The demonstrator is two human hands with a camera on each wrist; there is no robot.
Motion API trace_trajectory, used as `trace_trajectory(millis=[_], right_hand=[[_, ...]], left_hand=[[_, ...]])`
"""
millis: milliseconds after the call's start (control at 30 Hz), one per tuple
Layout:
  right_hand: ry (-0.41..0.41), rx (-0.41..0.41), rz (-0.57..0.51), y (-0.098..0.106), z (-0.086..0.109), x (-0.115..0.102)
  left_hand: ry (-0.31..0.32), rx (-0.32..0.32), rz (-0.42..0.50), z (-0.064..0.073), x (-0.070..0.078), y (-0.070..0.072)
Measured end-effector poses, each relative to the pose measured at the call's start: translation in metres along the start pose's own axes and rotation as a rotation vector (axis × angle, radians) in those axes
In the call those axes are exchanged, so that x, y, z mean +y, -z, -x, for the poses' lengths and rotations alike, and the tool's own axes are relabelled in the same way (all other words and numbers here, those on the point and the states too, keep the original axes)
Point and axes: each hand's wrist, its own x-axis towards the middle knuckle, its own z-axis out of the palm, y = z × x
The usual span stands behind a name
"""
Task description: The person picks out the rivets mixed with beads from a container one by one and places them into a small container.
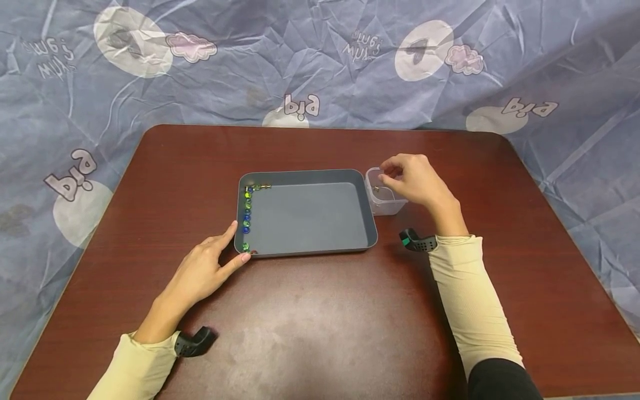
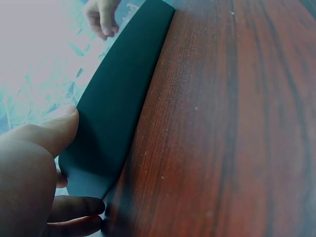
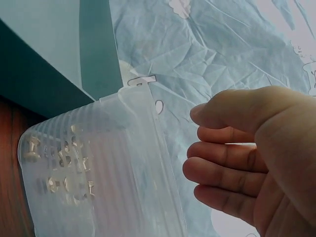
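Observation:
My left hand (image 1: 202, 269) rests at the near left corner of a grey rectangular tray (image 1: 310, 253), its thumb on the near rim and its forefinger against the left side. Inside, blue and green glass marbles (image 1: 247, 214) line the left wall. A few small gold-coloured spool-shaped pieces (image 1: 266, 186) lie around the far left corner. My right hand (image 1: 417, 180) hovers over a clear plastic box (image 1: 387, 208), fingers loosely bent, and no object shows between thumb and fingers. Through the box wall, several gold spool-shaped pieces (image 3: 54, 185) show at the bottom.
The box stands against the tray's right side on a dark red-brown wooden table (image 1: 320, 322). A blue-grey printed cloth (image 1: 320, 61) hangs behind the table's far edge. Black straps (image 1: 195, 341) are worn at both wrists.

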Motion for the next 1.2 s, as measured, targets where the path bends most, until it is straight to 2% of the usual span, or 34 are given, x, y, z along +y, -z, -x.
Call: trace_trajectory(millis=[167,667,1200], right_hand=[[0.006,-0.001,-0.015,-0.003,-0.002,-0.004],[0.097,0.010,-0.054,-0.014,-0.013,-0.016],[0.096,-0.014,-0.067,-0.030,-0.031,-0.029]], left_hand=[[-0.004,0.008,-0.001,0.000,0.000,0.000],[0.007,-0.001,-0.004,0.001,0.001,0.000],[0.002,0.005,-0.010,0.001,0.000,-0.001]])
